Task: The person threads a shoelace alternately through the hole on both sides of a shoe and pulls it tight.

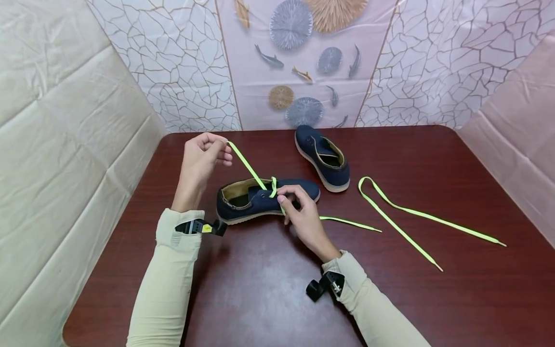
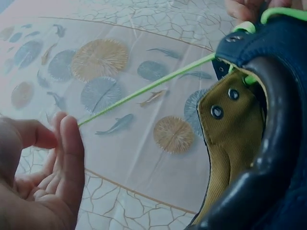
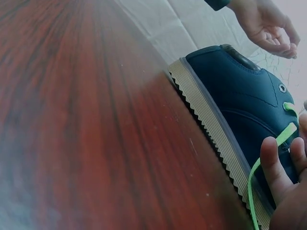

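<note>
A navy blue shoe point(image 1: 251, 206) lies on its sole with its toe to the right. Through its eyelets runs a flat neon-yellow shoelace point(image 1: 247, 165). My left hand point(image 1: 201, 159) pinches one end of this lace above the heel, and it stretches straight from the fingertips to the shoe. In the left wrist view, metal eyelets show on the tan-lined flap point(image 2: 225, 124). At the lacing, my right hand point(image 1: 303, 214) has thumb and index finger closed at the lace loop, other fingers bent beside the shoe's near side. Its fingertips are partly cut off in the right wrist view.
A matching navy shoe point(image 1: 323, 159) without a visible lace stands behind. Right of both shoes, a second neon-yellow shoelace point(image 1: 401, 231) lies in a bent loop on the dark red-brown table point(image 1: 251, 289). The first lace's other end point(image 1: 353, 223) trails rightward. Cloth walls point(image 1: 78, 159) border the table.
</note>
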`<action>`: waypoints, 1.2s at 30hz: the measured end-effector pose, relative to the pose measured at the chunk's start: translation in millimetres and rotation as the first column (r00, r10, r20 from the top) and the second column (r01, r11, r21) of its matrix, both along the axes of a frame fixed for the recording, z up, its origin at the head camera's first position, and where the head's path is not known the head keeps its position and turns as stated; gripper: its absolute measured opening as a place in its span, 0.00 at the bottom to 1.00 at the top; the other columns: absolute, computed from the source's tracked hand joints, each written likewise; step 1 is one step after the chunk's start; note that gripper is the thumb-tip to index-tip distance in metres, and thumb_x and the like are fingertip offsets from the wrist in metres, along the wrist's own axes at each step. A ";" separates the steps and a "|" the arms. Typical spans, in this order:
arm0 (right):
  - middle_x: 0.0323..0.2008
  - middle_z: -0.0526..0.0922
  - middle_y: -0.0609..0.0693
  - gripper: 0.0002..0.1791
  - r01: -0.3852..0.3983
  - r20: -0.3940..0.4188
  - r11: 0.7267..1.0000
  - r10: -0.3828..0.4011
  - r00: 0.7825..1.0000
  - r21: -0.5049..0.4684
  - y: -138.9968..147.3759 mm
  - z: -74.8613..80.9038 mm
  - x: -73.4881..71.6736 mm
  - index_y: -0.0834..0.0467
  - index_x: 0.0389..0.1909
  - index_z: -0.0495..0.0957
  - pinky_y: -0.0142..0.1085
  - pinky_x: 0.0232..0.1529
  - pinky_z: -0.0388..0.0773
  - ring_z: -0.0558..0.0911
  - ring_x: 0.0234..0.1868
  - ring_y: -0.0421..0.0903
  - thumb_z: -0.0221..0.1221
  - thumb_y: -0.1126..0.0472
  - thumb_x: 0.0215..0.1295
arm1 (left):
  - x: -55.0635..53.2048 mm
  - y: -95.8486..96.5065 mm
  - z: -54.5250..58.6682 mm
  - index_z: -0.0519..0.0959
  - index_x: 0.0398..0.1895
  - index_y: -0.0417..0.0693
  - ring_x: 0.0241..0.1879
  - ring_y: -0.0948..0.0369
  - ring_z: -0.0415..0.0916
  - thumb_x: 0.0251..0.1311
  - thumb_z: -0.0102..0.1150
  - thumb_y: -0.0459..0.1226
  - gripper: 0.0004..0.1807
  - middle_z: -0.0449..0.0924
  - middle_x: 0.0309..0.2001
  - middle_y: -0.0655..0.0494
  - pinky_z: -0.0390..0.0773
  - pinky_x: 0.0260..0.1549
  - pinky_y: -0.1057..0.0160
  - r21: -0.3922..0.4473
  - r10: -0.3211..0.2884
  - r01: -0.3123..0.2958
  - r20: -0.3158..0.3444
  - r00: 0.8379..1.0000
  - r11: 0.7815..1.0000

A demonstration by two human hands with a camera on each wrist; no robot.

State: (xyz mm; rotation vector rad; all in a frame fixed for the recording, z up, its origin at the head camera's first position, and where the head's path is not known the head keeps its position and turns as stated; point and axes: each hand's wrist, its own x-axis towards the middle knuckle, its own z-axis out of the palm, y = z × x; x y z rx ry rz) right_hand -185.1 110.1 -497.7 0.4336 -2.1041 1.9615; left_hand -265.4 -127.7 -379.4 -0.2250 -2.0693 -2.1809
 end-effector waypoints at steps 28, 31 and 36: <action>0.20 0.63 0.48 0.20 -0.041 0.063 0.953 0.024 0.998 0.300 -8.9 48.4 -50.4 0.57 0.49 0.86 0.37 0.30 0.62 0.62 0.22 0.45 0.50 0.49 0.86 | -0.6 23.8 -18.1 0.91 0.41 0.51 0.33 0.60 0.84 0.71 0.67 0.35 0.05 0.90 0.36 0.61 0.79 0.45 0.59 -0.671 -0.388 0.242 -0.074 0.919 0.700; 0.26 0.75 0.50 0.18 -0.060 0.046 0.959 0.049 0.998 0.278 -13.0 43.3 -54.3 0.56 0.48 0.87 0.37 0.34 0.65 0.68 0.27 0.46 0.54 0.49 0.83 | -1.8 22.1 -21.9 0.91 0.39 0.51 0.37 0.62 0.86 0.71 0.67 0.35 0.05 0.90 0.36 0.60 0.81 0.46 0.57 -0.664 -0.348 0.205 -0.088 0.933 0.719; 0.37 0.87 0.52 0.13 -0.076 0.039 0.965 0.068 0.997 0.252 -12.7 36.0 -56.4 0.57 0.41 0.87 0.37 0.44 0.72 0.79 0.39 0.46 0.59 0.53 0.81 | -4.7 25.3 -26.5 0.91 0.42 0.50 0.39 0.61 0.87 0.72 0.66 0.36 0.05 0.90 0.38 0.57 0.82 0.47 0.55 -0.678 -0.345 0.201 -0.082 0.935 0.707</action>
